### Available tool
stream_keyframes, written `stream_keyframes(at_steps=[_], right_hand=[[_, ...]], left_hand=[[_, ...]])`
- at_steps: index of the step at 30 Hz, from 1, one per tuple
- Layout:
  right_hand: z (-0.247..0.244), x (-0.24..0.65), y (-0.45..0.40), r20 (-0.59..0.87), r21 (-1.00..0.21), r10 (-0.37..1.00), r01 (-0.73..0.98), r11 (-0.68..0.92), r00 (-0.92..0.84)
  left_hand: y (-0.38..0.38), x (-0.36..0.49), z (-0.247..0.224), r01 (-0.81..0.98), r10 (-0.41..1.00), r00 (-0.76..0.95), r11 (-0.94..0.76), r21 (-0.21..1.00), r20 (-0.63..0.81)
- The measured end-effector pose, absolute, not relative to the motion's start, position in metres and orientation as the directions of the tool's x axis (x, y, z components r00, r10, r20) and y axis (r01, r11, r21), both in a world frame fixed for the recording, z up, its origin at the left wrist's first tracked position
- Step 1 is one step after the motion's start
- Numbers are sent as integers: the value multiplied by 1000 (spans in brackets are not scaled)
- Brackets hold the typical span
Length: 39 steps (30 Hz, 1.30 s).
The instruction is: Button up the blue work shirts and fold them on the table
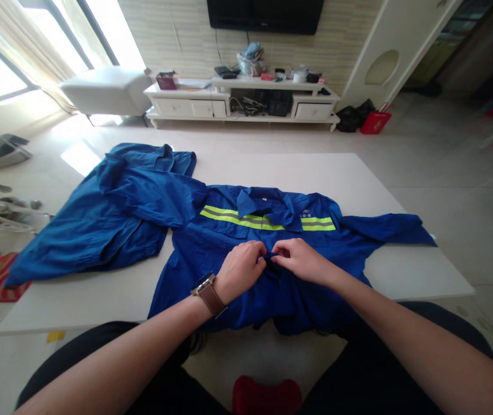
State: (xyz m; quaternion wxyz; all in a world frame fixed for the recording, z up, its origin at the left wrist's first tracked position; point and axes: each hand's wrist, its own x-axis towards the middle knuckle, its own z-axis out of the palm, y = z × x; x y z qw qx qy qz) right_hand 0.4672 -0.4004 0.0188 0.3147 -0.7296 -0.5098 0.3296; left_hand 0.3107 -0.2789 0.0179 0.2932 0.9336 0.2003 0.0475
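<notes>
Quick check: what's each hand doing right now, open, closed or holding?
Left hand: closed, pinching the blue jacket at its front.
Right hand: closed, pinching the same jacket.

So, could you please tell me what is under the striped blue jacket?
Under the jacket is the white table, visible around it; anything else it covers cannot be seen.
</notes>
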Motion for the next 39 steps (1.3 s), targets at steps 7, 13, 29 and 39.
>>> stream_keyframes(at_steps=[7,13,29,39], right_hand=[[14,471,-398,-147,-789,964,561,-248,220],[10,468,-400,-89,-761,971,613,-211,224],[7,459,-402,-97,-632,964,733,-250,246],[5,462,-397,-84,-627,949,724,-287,304]], left_hand=[[-281,310,21,393,415,907,-771,501,-73],[-278,310,15,320,358,933,-782,535,-36],[-279,308,17,312,321,944,-799,514,-75],[-279,307,24,366,360,927,-815,450,-102]])
